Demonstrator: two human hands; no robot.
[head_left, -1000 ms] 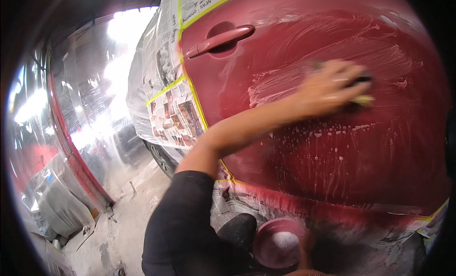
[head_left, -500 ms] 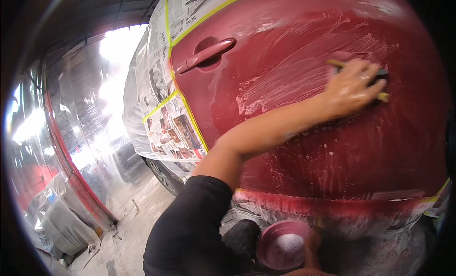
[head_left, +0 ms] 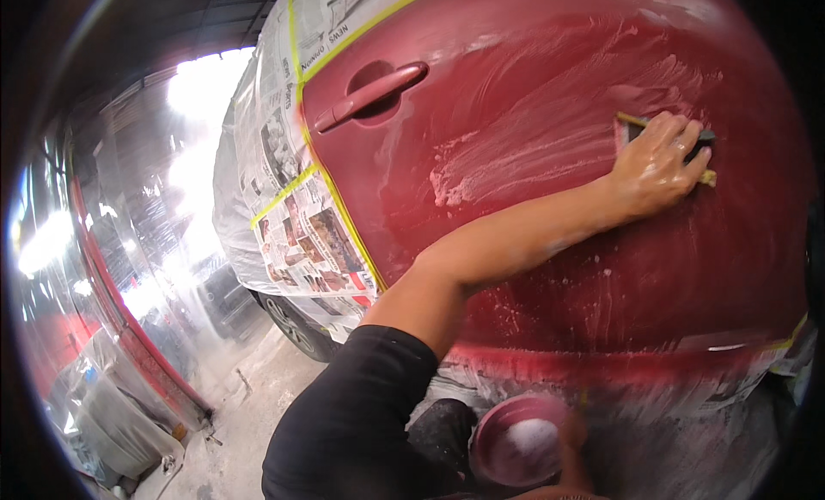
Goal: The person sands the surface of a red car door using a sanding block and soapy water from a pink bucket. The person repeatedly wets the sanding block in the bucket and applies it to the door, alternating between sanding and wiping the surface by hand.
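Note:
My left hand [head_left: 663, 166] presses a dark sanding block [head_left: 636, 132] with yellow edges flat against the red car door [head_left: 533, 87]. The fingers wrap over the block and hide most of it. Whitish wet streaks run across the paint to the left of that hand, and drops trail below it. Low in the view is a pink bowl [head_left: 491, 453] with white foam inside. At its right rim, in shade, my right hand [head_left: 571, 435] grips it. The door handle [head_left: 371, 96] sits at the upper left of the door.
Newspaper [head_left: 309, 233] and yellow tape [head_left: 339, 212] mask the panels around the door. A wheel [head_left: 292, 324] shows below. At the left, clear plastic sheeting [head_left: 129, 199] hangs by a red post [head_left: 129, 315], with plastic-covered things [head_left: 116, 414] on the concrete floor [head_left: 236, 423].
My left hand and the sanding block have shifted slightly right across the door. The right hand stays at the bowl. The whole view has moved a little.

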